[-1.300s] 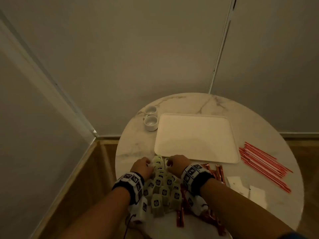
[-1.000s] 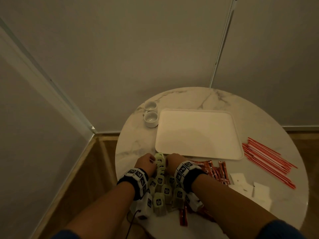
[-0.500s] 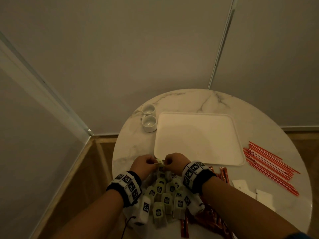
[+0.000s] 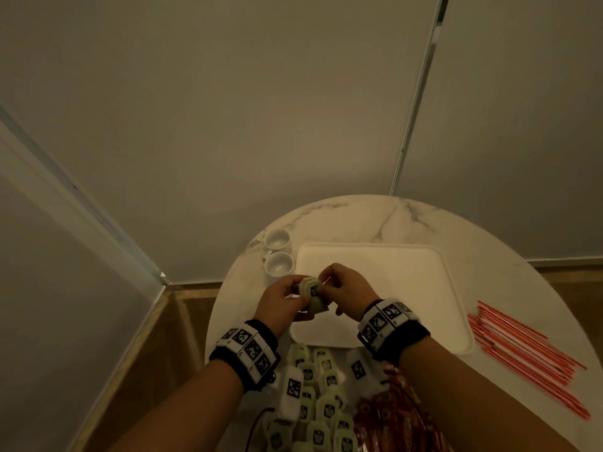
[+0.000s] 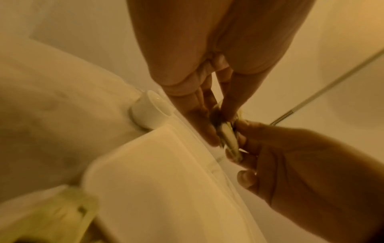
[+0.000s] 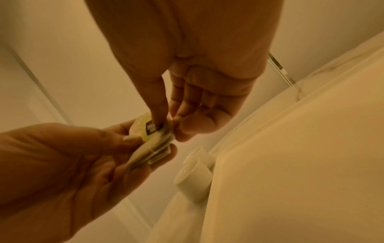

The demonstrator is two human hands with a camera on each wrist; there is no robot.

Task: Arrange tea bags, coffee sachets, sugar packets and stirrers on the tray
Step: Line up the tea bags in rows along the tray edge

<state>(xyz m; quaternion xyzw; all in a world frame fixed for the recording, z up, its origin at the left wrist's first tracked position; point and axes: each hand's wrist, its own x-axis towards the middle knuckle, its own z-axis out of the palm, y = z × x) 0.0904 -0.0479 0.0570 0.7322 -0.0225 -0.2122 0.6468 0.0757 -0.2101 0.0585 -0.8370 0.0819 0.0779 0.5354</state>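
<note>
A small stack of pale green tea bags hangs over the near left part of the white tray. My left hand grips the stack from the left. My right hand pinches its top bag from the right. In the left wrist view the stack shows edge-on between the left hand and the right hand. In the right wrist view my right hand's thumb and finger pinch the labelled top bag. My right forearm hides the sugar packets.
On the round marble table, several more tea bags lie below my wrists, with red coffee sachets beside them. Red stirrers lie right of the tray. Two small white cups stand at the tray's left.
Both hands have risen from the pile of tea bags with a small stack and moved forward over the tray's near left edge.
</note>
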